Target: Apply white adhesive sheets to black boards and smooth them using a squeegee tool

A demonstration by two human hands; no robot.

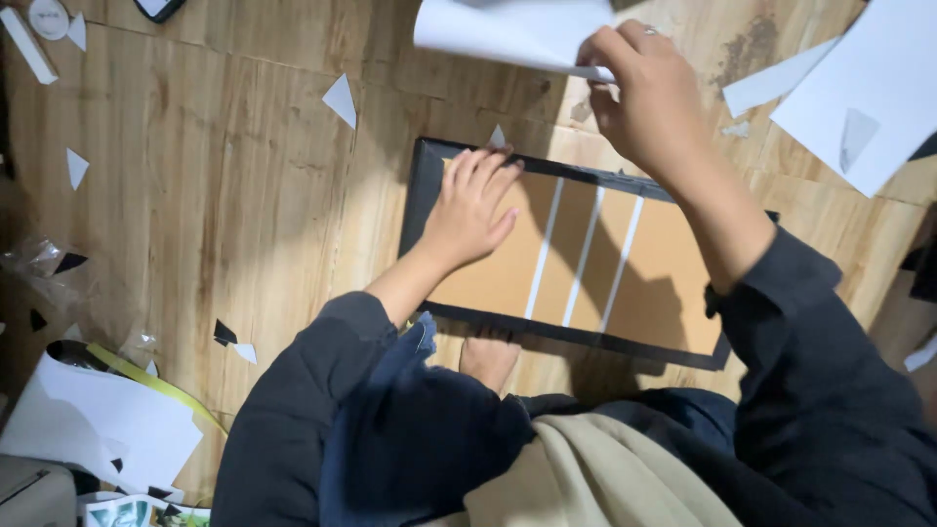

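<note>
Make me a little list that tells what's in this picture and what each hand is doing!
Place: wooden floor
Main thing: brown board with a black border and three white strips
Left hand: pressed flat on the board's left part, fingers spread
Right hand: raised above the board, pinching a white paper sheet
Lying around: white paper scraps, more white sheets, a yellow strip
Also seen: a bare foot below the board

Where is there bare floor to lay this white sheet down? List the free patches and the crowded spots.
Freest: the wood floor left of the black-edged board, with only small paper scraps at its borders. Crowded: the lower left by the white paper pile and yellow strip, and the upper right under the large white sheets.
</note>
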